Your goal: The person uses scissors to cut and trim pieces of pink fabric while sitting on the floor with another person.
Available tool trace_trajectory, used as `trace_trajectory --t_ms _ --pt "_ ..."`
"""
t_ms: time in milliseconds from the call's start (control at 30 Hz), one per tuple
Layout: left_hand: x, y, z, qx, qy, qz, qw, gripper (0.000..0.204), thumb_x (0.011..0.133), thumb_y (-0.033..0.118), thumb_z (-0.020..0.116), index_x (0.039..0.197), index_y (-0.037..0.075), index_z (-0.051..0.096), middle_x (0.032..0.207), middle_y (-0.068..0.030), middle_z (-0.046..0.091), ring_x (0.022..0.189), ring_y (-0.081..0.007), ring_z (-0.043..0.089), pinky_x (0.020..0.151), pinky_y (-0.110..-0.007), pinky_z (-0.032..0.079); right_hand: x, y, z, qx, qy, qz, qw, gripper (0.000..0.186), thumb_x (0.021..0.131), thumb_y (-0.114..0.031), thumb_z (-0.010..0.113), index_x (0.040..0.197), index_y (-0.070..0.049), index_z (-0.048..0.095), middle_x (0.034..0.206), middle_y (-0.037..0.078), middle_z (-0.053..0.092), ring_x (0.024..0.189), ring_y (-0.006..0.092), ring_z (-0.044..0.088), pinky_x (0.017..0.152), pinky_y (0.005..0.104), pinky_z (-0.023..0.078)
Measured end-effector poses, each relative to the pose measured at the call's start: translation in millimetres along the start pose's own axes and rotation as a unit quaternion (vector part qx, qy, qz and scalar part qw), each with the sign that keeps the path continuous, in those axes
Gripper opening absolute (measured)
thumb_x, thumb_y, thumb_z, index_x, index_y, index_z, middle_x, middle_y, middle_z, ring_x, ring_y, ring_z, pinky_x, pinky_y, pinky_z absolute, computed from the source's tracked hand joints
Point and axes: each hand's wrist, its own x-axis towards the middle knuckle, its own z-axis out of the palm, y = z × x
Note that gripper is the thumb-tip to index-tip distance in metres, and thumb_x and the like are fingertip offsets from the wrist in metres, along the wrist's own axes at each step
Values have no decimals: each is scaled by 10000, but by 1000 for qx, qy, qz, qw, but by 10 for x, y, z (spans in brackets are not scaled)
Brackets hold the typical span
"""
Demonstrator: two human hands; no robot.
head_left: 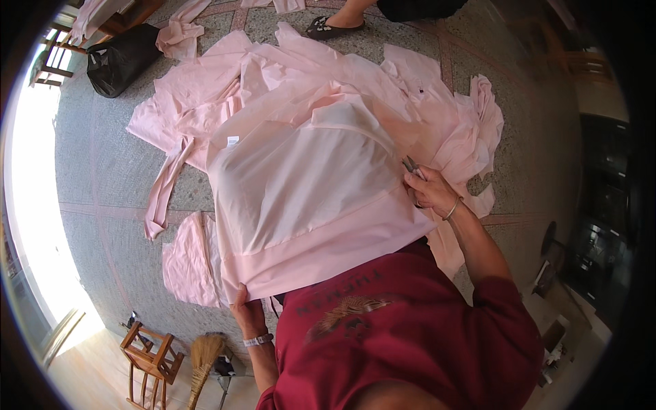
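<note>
A pink garment (301, 198) with a paler inner panel and a small white label is spread over my lap. My left hand (247, 309) is closed on its lower left corner. At the garment's right edge, my right hand (428, 189) is closed around small metal thread snips (411, 166), their blades pointing up and left. Beyond the garment lies a heap of pink fabric (280, 65), with a long folded strip (164, 191) and a crumpled piece (188, 260) to the left.
A black bag (119, 58) and another person's sandalled foot (339, 22) are at the top. A wooden stool (152, 357) and straw broom (205, 359) stand lower left. The speckled floor (102, 171) meets a bright opening at the left; dark objects line the right.
</note>
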Motion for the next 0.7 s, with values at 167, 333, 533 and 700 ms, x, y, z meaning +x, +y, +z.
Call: trace_trajectory --t_ms 167,333,533,700 --pt "52 -20 22 14 -5 -15 1000 386 957 130 556 1259 -106 511 1270 -166 586 1179 -250 567 1044 -415 442 -3 -37 127 60 18 -64 996 136 929 -101 659 959 -77 529 681 -54 449 452 4 318 388 188 221" --pt "9 29 79 39 20 -15 999 310 953 121 573 1184 -85 585 1201 -154 637 1105 -238 614 964 -374 490 -77 -55 88 111 18 -101 989 130 890 -41 675 957 -67 567 718 -49 474 498 13 346 415 183 246" --pt "160 -31 -234 166 28 52 984 144 893 -2 640 1030 -26 679 909 -110 735 787 -215 694 732 -337 544 -149 -67 -7 76 30 -118 990 165 874 -26 676 1022 -54 608 748 -39 492 543 21 386 447 173 293" --pt "88 55 -136 161 29 50 985 149 871 61 697 987 -31 678 858 -125 730 726 -209 700 670 -309 537 -135 -27 -10 85 19 -114 990 192 881 -51 677 1065 -44 624 759 -46 497 549 22 385 453 165 292"
